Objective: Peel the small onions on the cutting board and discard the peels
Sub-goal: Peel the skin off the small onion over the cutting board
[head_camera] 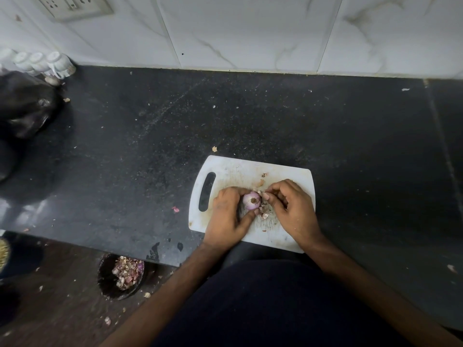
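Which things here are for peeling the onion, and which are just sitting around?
For the job:
- onion, held by the left hand
- right hand, pulling at the skin
- cutting board
- loose peels on the board
- bin of peels on the floor

Just lying about:
- white jars by the wall
- wall socket
- black bag

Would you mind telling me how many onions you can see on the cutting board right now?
1. The onion sits mid cutting board, held in the left hand; others may be hidden under the hands.
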